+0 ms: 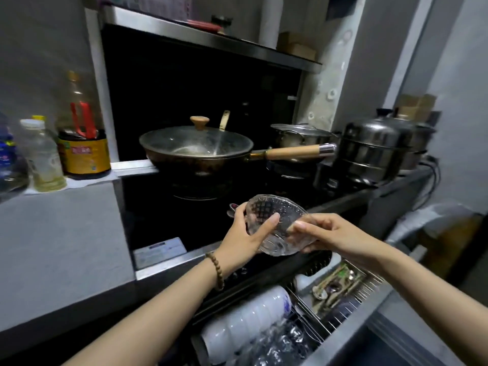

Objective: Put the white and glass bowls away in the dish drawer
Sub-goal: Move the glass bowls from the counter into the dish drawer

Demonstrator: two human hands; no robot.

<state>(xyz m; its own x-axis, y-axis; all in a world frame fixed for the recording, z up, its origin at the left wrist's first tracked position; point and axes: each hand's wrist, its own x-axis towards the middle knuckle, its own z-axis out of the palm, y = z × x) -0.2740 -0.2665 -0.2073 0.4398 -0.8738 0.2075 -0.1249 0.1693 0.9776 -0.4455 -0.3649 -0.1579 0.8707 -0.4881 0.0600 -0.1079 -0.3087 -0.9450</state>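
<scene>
A patterned glass bowl [277,223] is held tilted in the air in front of the stove, above the open dish drawer [351,331]. My left hand [244,233] grips its left rim, thumb across the inside. My right hand [327,231] pinches its right rim. Down in the drawer's wire rack, a row of white bowls [245,318] stands on edge, with several glass bowls [274,344] in front of them. Spoons and other cutlery [335,283] lie in the rack's right section.
A lidded wok [196,147] with a wooden handle sits on the stove, a steel pot [301,134] and a stacked steamer [375,149] to its right. Bottles of oil and sauce [81,143] stand on the grey counter [60,233] at left.
</scene>
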